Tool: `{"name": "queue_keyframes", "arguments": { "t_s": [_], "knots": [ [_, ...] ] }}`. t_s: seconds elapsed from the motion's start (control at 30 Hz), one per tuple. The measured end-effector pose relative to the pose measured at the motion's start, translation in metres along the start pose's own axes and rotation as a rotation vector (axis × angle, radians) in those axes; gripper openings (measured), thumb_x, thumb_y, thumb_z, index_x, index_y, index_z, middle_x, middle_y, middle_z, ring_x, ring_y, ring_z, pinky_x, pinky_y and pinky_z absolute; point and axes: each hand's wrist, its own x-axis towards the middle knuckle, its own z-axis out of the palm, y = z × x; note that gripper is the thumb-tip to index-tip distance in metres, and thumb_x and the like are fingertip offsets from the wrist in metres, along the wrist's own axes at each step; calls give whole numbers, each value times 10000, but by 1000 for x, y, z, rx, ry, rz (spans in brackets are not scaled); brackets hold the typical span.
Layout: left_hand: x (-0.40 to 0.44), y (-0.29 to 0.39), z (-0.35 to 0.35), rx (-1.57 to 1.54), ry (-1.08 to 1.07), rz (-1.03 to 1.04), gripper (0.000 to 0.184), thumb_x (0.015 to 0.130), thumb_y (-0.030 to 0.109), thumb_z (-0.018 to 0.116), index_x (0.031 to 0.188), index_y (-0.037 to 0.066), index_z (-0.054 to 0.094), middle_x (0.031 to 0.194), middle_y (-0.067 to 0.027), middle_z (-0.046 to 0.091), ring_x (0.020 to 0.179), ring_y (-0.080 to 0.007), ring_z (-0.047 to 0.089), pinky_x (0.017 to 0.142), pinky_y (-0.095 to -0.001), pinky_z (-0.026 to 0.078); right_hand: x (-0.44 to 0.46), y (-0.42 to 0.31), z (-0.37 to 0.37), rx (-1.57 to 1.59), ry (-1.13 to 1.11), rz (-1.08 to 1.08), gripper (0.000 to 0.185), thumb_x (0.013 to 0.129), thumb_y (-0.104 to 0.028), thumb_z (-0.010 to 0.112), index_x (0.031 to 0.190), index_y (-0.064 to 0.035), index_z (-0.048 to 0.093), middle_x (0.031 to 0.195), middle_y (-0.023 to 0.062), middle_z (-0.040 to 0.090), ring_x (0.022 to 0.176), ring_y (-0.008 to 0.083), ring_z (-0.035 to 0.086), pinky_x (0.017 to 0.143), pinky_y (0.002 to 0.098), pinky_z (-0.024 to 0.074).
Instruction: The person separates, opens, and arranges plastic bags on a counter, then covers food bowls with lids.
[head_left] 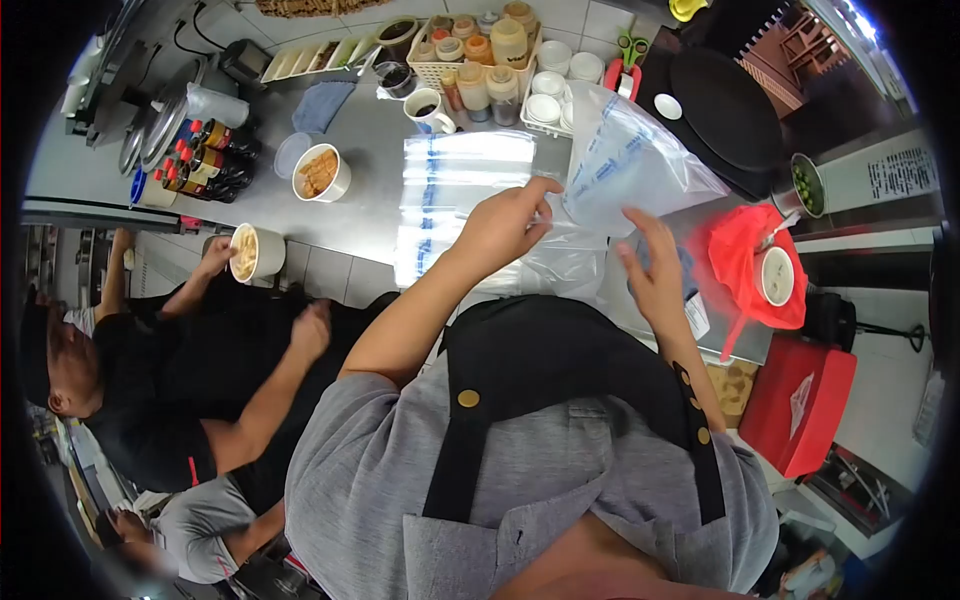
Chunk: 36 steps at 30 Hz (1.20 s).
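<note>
A clear plastic bag [640, 150] with blue print stands partly opened out over the counter. My left hand [508, 218] is at its left edge, fingers curled in a pinch that seems to grip the film. Just below the bag's right side is my right hand [655, 270], thumb and fingers apart and nothing visibly held. A flat stack of similar clear bags [465, 165] lies under and left of my left hand. To the right, a red plastic bag [735, 245] sits spread around a white tub [776, 276] with pale contents.
A bowl of food [322, 173] and its clear lid [292, 156] are on the steel counter [270, 215]. Sauce bottles fill a basket [480, 60] at the back; dark-sauce bottles [215, 150] stand left. A co-worker [190, 370] holds another bowl [258, 252]. A red box [800, 410] is right.
</note>
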Motion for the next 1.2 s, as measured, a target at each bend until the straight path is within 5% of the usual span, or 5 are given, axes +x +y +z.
{"name": "queue_keyframes", "arguments": {
  "t_s": [0.23,0.5,0.9,1.03,1.2],
  "knots": [
    [-15,48,-23,-110,-101,43,509,835,26,782,1256,92,505,896,-64,711,816,-239,706,718,-338,545,50,-54,-8,-230,-365,-116,529,815,-289,805,1289,-125,634,1174,69,710,1161,279,638,1108,537,335],
    [-17,62,-54,-168,14,5,391,874,69,783,1176,48,536,859,-66,702,756,-145,629,722,-278,490,72,-61,-27,305,-576,27,191,892,-199,751,915,-12,722,789,74,731,731,197,695,676,329,522],
    [-3,94,-63,422,101,834,152,754,196,791,877,159,709,1109,6,676,980,-221,626,1013,-430,447,77,-20,-29,889,-581,386,231,804,-114,860,833,-2,660,780,5,697,750,76,649,707,255,512],
    [-15,101,-57,406,-254,1018,131,759,214,767,814,185,652,783,47,600,840,-138,636,1047,-397,471,79,-29,-59,-10,-213,441,232,791,-106,853,899,-25,664,848,38,705,811,143,691,761,296,540],
    [3,100,-58,394,-284,1042,120,774,209,747,850,197,654,681,39,539,680,-140,616,880,-336,539,56,-85,-66,-73,-87,-445,273,822,-261,791,964,-70,659,978,64,692,880,289,649,870,407,454]
  ]
}}
